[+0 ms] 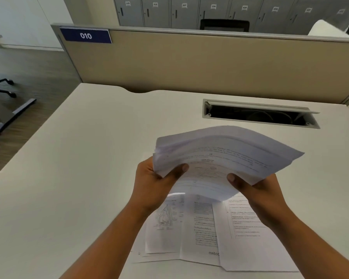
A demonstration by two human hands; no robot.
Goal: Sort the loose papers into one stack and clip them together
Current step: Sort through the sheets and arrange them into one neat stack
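Observation:
A thick stack of printed white papers is held in the air above the desk, bowed upward in the middle. My left hand grips its left edge, thumb on top. My right hand grips its near right edge, thumb on top too. Beneath the stack, several loose printed sheets lie overlapping on the white desk, one with an anatomy drawing, another angled at the right. No clip is visible.
An open cable slot is set into the desk behind the stack. A beige partition with a blue "010" sign stands along the back edge. Chair legs stand on the floor at left.

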